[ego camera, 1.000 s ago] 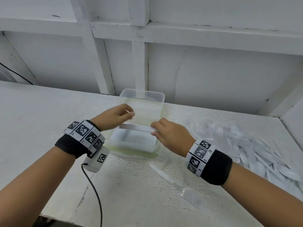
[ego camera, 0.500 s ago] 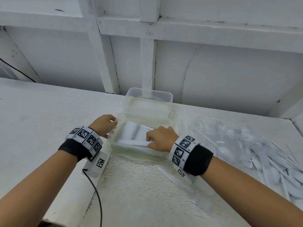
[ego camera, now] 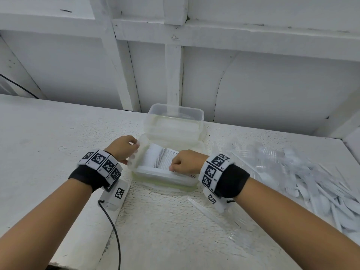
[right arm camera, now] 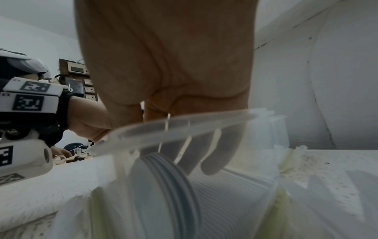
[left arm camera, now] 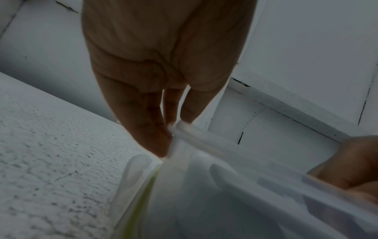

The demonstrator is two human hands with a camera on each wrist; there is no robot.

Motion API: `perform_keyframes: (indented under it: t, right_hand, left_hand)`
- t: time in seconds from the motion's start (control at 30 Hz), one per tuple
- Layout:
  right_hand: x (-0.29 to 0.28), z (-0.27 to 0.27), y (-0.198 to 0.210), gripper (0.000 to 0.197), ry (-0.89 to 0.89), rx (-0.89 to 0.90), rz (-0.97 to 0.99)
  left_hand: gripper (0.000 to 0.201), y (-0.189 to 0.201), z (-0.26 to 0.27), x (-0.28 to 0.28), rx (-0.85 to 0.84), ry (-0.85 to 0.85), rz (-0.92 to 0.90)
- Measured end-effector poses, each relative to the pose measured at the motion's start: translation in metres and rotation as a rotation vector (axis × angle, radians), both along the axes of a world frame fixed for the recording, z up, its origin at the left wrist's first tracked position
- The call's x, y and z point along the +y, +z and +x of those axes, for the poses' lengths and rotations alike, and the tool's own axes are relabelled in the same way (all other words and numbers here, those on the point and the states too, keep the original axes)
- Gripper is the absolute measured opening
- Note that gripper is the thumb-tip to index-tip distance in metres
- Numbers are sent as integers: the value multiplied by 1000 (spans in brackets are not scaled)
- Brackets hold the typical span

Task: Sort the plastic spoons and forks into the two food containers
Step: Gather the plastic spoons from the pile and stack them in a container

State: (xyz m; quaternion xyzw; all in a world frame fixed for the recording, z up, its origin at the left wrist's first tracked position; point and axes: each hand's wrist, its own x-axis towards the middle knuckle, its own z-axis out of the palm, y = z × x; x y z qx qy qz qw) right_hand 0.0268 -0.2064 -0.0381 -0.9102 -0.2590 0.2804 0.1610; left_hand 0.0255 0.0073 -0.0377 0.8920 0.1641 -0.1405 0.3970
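Note:
Two clear food containers stand in a row on the white table. The near container (ego camera: 165, 182) holds a tight stack of white plastic cutlery (ego camera: 159, 158); the far container (ego camera: 175, 121) sits right behind it. My left hand (ego camera: 130, 148) grips the near container's left rim and side flap. In the left wrist view the left hand (left arm camera: 163, 126) has that rim (left arm camera: 196, 134) between its thumb and fingers. My right hand (ego camera: 175, 165) reaches down inside, fingers curled onto the stack's near end. The right wrist view shows its fingers (right arm camera: 212, 155) through the clear wall, beside the stack (right arm camera: 174, 186).
A large loose pile of white plastic spoons and forks (ego camera: 311, 182) lies on clear wrap at the right. One loose clear utensil (ego camera: 204, 209) lies in front of the near container. A black cable (ego camera: 115, 230) runs off the table's front edge.
Both hands held the stack above the near container a second ago. The right hand has lowered it inside, and the left hand has moved to the container's left rim.

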Motion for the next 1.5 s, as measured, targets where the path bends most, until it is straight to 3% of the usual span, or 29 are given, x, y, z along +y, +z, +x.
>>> perform_keyframes:
  t: [0.17,0.27,0.4,0.53,0.63,0.73,0.87,1.0,1.1,1.2,1.3,1.4,1.5]
  right_hand:
    - [-1,0,-2,41,-68,7,51]
    - [-4,-2,1,41,-98,-16,119]
    - [-23,-10,19,36,-133,-149,280]
    - [-71,-26,36,30,-229,-283,410]
    - [-120,-42,34,28,-356,-310,424]
    - [-170,-60,25,27,-480,-311,377]
    - [-226,-80,10,24,-611,-315,302]
    - [-260,-94,1,23,-693,-333,263]
    - [-273,-98,-1,24,-717,-351,247]
    - [-281,-101,-4,24,-744,-360,241]
    - [-292,-102,-2,25,-797,-351,228]
    - [-306,-101,0,24,-869,-363,196]
    - [-320,-97,-2,20,-885,-306,72]
  left_hand:
    - [27,2,-2,-1,-9,8,12]
    - [31,7,-5,0,-50,-12,159]
    - [32,21,-12,-13,-342,-10,292]
    - [25,41,-26,-57,-667,-106,204]
    - [20,49,-38,-107,-764,-302,92]
    - [19,44,-41,-161,-746,-546,28]
    - [23,23,-37,-222,-603,-804,50]
    - [34,0,-24,-268,-412,-970,218]
    - [40,-16,-14,-289,-318,-1095,471]
    - [36,-25,-9,-299,-346,-1112,662]
    - [29,-26,-7,-302,-436,-1099,692]
    - [27,-23,-7,-299,-474,-1088,603]
    - [18,-17,-8,-289,-487,-997,361]
